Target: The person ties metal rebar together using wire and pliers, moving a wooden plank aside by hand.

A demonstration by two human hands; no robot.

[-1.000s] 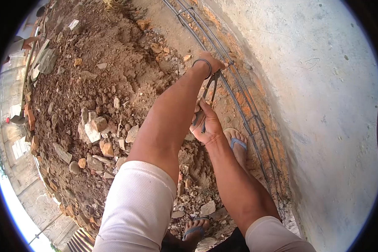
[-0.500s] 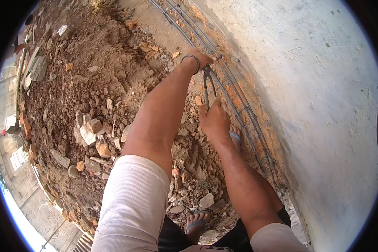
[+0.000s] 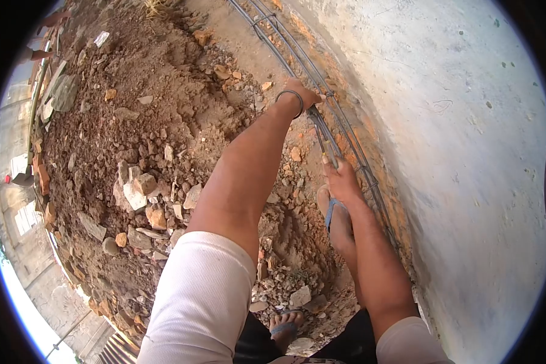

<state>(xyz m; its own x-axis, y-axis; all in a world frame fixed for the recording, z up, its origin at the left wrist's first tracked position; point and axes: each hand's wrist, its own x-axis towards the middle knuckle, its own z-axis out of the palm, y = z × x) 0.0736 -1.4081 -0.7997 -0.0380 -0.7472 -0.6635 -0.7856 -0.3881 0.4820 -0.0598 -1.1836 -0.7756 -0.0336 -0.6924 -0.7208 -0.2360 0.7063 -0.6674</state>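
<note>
My left hand [image 3: 301, 95], with a dark band at the wrist, is wrapped round a bar of the long steel rebar cage [image 3: 349, 130]. The cage runs along the foot of the wall, its bars joined by thin stirrups. Lower down, my right hand [image 3: 344, 183] is closed on the handles of a pair of pincers [image 3: 321, 139]. The jaws point up toward the bar just below my left hand. Where the jaws meet the steel, the left hand hides part of the view, so I cannot tell what they bite.
A pale plastered wall [image 3: 467, 151] rises on the right. Rubble and loose brown soil [image 3: 133, 115] lie on the left, with a shovel [image 3: 23, 177] at the far edge. My sandalled feet stand below the hands. Another person's hand [image 3: 41, 54] shows at the upper left.
My right hand and the pincers have swung right, in against the cage, and the handles are closer together. The left hand keeps its hold. My right foot shows more fully as the view shifts.
</note>
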